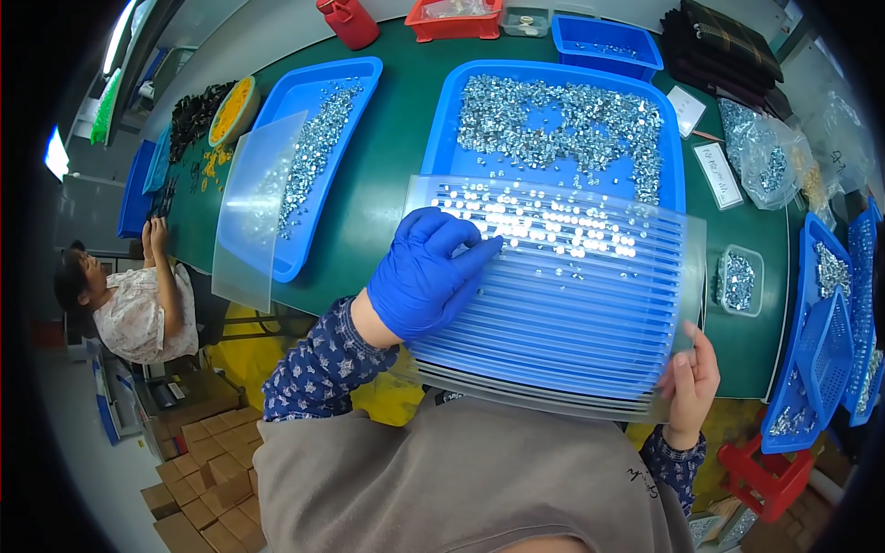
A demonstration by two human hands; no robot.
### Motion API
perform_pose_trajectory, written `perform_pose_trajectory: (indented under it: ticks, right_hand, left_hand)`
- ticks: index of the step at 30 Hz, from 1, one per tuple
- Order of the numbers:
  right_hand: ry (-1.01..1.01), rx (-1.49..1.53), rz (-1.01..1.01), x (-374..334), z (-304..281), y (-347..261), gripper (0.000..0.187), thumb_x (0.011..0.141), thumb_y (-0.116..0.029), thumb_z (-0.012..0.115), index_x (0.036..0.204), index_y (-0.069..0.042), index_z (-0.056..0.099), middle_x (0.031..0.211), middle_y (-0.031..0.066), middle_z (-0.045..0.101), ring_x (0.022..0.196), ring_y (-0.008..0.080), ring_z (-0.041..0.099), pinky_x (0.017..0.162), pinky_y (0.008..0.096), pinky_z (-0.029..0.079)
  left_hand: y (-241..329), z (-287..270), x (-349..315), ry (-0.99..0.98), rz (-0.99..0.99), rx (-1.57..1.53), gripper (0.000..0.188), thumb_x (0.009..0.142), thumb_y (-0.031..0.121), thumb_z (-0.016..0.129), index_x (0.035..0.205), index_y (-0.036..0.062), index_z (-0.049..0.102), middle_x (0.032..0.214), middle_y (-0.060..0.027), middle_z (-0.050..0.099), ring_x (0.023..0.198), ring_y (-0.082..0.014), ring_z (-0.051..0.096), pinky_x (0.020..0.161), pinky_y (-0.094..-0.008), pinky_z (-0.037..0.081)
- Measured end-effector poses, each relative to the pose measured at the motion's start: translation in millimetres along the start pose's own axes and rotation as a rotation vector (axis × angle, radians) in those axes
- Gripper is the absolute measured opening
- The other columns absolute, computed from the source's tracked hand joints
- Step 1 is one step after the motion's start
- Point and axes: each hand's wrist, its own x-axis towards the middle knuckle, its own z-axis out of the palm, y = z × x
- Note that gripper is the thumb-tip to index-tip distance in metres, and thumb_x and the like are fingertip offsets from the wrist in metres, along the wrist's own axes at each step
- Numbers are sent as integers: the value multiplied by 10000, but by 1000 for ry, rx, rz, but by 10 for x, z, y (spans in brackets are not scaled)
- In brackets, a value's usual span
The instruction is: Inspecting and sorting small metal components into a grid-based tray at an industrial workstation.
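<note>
A clear ridged plastic board [553,323] lies tilted in front of me, its far part over a blue tray [442,138]. Small shiny metal pieces [553,221] sit in rows between the board's far ridges. Above them is my left hand [429,272], in a blue glove, its fingertips drawn together at the pieces; whatever they pinch is too small to make out. My bare right hand [687,382] grips the board's near right edge, thumb on top. Many more metal pieces [562,120] lie loose in the blue tray.
Left, a second blue tray [355,83] of metal pieces is partly covered by a clear sheet [249,230]. A small clear box [740,281] of pieces stands right, near plastic bags [765,157]. A co-worker [138,313] sits far left. A red stool [770,479] is lower right.
</note>
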Motion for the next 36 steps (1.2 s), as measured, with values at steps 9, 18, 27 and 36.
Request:
perform_pose_trajectory:
  ticks: [9,18,27,36]
  right_hand:
    - [-5,7,5,-10,-23,8,414,901,-122,500,1266,61,437,666,-12,516,526,33,479,430,144,338]
    - [-3,8,5,6,-3,-10,416,901,-127,504,1265,62,438,666,-13,515,526,33,480,426,144,338]
    - [19,-23,-21,-11,10,33,420,911,-153,497,1266,65,440,617,-22,499,469,19,414,414,146,284]
    - [31,-49,-26,-9,6,27,416,913,-154,491,1267,60,444,596,-20,498,456,18,400,412,152,274]
  left_hand:
    - [22,75,-34,-7,32,180,497,660,105,604,1155,153,600,988,-21,496,948,-205,489,984,-441,305]
    - [161,55,-59,-42,-11,251,496,674,84,618,1161,178,606,972,-11,501,945,-193,490,986,-451,295]
    - [-410,-147,24,155,-200,83,374,743,55,592,1107,135,619,1014,-55,555,981,-249,502,935,-429,325]
    - [-511,12,-41,7,-242,150,415,766,76,550,1170,168,583,1071,-39,555,1071,-243,501,1062,-546,147]
